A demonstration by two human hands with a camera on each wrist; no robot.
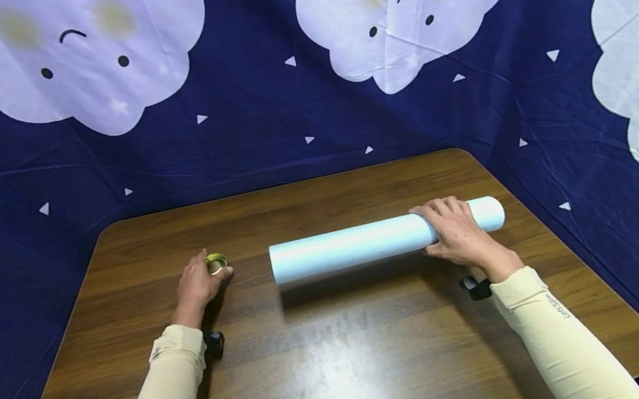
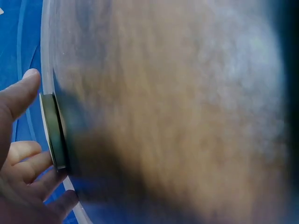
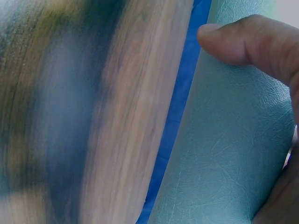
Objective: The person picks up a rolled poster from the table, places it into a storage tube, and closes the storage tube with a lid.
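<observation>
My right hand grips a long white cylinder near its right end and holds it level; a shadow lies below it on the table. In the right wrist view the thumb lies across the cylinder's finely wrinkled surface. On the left of the table, my left hand is beside a small gold-rimmed round piece like a lid. The left wrist view shows this lid flat on the table, between spread thumb and fingers. The thumb stands apart from it; the fingers are close to its edge.
A brown wood-grain table with rounded corners bears everything. Behind and beside it hangs dark blue cloth printed with white clouds. Black wrist-worn devices stick out under both forearms.
</observation>
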